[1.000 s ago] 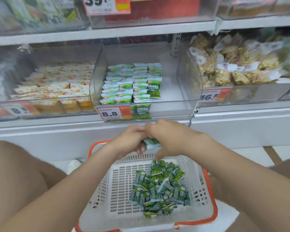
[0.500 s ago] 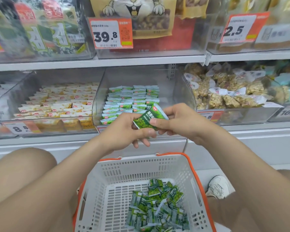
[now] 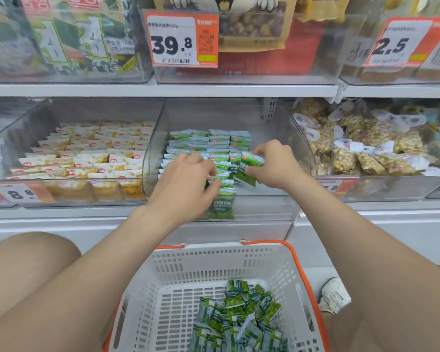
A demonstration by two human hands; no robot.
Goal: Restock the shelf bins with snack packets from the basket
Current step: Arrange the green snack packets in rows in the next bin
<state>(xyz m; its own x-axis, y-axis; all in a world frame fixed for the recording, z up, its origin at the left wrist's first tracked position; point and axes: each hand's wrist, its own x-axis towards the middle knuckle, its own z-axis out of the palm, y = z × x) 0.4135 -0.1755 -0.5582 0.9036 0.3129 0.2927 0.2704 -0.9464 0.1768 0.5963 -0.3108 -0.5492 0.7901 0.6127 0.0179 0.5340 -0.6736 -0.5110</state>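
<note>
The clear middle shelf bin (image 3: 274,199) holds neat rows of green snack packets (image 3: 214,142). Both hands are inside it, over the front rows. My right hand (image 3: 274,165) pinches a small stack of green packets (image 3: 248,168), tilted, at the right end of the rows. My left hand (image 3: 188,179) has curled fingers on the packets at the front of the rows. Below, a white basket (image 3: 178,283) with orange rim holds a loose heap of green packets (image 3: 241,318) in its right half.
A bin of yellow-white packets (image 3: 87,153) stands to the left, and a bin of nut bags (image 3: 366,148) to the right. Price tags (image 3: 181,39) hang on the upper shelf bins. My knees flank the basket, and a white shoe (image 3: 334,294) shows at the right.
Both hands rose from the basket with green packets and moved forward into the middle bin. The view tilted up toward the shelf.
</note>
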